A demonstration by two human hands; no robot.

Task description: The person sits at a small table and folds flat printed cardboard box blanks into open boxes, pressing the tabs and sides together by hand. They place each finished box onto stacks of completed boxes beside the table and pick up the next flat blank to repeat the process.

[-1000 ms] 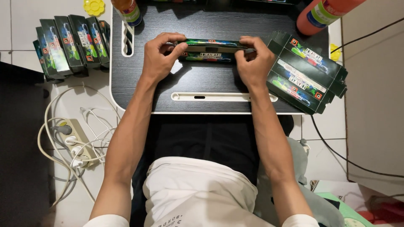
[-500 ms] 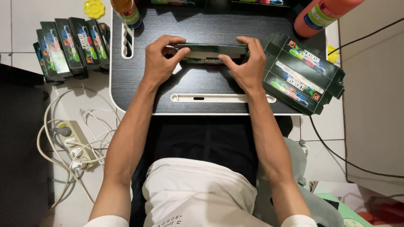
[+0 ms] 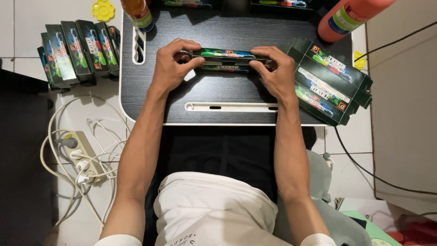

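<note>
A long, narrow dark green carton with colourful print hangs just above the black lap desk. My left hand pinches its left end and my right hand grips its right end, fingers curled over the top edge. Flat, unfolded cartons of the same kind lie in a stack right beside my right hand, hanging over the desk's right edge. Several folded cartons stand in a row on the floor left of the desk.
A bottle with an orange liquid and an orange-pink bottle stand at the desk's far corners. A power strip with white cables lies on the tiled floor at left. A black cable runs at right.
Both hands have kept hold of the carton and turned it over between them; its printed face shows again and it sits slightly nearer the desk's far edge.
</note>
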